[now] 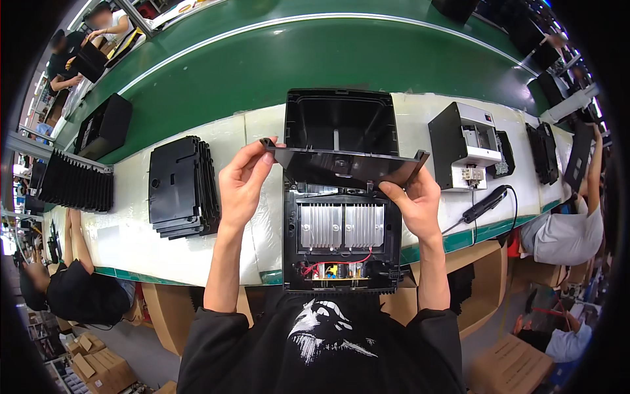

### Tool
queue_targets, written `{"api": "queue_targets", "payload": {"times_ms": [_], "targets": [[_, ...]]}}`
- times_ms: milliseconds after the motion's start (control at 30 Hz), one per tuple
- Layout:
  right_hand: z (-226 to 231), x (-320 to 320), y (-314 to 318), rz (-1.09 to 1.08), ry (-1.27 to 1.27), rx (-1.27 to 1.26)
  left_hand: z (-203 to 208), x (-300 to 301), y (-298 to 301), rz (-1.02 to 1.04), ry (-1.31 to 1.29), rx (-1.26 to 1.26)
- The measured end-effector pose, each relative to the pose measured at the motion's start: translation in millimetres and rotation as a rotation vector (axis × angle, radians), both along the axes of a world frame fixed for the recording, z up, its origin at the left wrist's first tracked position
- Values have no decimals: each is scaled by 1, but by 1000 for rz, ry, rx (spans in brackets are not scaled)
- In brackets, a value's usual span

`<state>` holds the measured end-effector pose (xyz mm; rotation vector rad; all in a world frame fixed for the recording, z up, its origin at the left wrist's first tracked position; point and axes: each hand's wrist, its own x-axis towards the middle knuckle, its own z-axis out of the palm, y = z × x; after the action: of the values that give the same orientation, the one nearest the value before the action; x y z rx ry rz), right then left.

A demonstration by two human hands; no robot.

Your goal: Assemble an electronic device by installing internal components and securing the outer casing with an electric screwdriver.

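Note:
Between my two hands a black plastic panel (344,165) is held up, tilted on its long edge. My left hand (245,177) pinches its left corner, and my right hand (415,200) grips the right end with the thumb on the near face. Below the panel lies an open black housing (291,269) with silver finned heat sinks (341,225), a red wire and a small circuit board (338,270). Behind the panel stands a deep black plastic shell (341,118), its hollow side showing. The panel hides part of both the shell and the housing.
Left on the white worktop (252,128) are stacked black panels (180,187) and a ribbed black stack (75,184). To the right are a white-and-black terminal fixture (466,144) and a black corded electric screwdriver (485,205). Beyond runs a green conveyor (262,72). Co-workers stand on both sides.

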<state>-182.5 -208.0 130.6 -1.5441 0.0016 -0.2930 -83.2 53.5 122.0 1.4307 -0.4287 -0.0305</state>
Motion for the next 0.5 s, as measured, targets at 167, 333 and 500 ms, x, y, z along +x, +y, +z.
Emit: {"api": "queue_targets", "payload": {"times_ms": [167, 333, 500], "targets": [[-5, 0, -2, 22, 0, -33, -3, -1, 0, -5, -17, 11], [-4, -5, 0, -3, -7, -9, -1, -6, -3, 3, -27, -37], [-11, -6, 1, -36, 2, -18, -5, -4, -2, -7, -13, -25]]}}
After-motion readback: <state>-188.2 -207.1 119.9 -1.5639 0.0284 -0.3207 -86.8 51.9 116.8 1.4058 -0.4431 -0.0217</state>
